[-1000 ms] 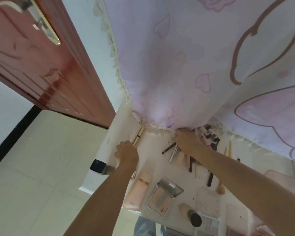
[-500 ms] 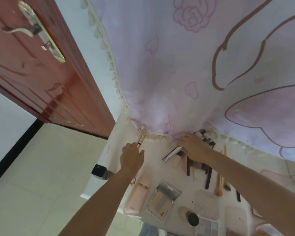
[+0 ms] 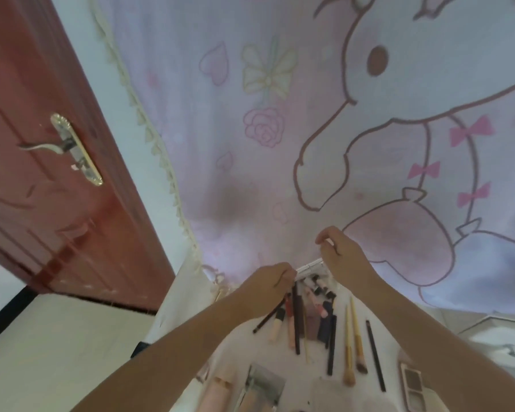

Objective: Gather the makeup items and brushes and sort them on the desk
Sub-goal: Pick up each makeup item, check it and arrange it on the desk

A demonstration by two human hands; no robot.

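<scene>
A pink cartoon-print curtain backs the white desk. Both hands have risen from the desk: left hand and right hand now pinch one silver tube at centre frame, above the sorted brushes; sorting continues.

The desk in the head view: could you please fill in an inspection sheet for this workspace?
Surface: white desk, partly hidden by arms.
Job's things: pencils and tubes lying roughly parallel; two tan-handled brushes; slim black brush; eyeshadow palette at right; pink cases at the near edge.
Clutter: nothing seen.
Grippers: left hand and right hand raised, each gripping an end of a silvery stick.
Cables: nothing seen.
Surroundings: pink cartoon-print curtain behind the desk; red-brown door with metal handle at left; pale floor.
</scene>
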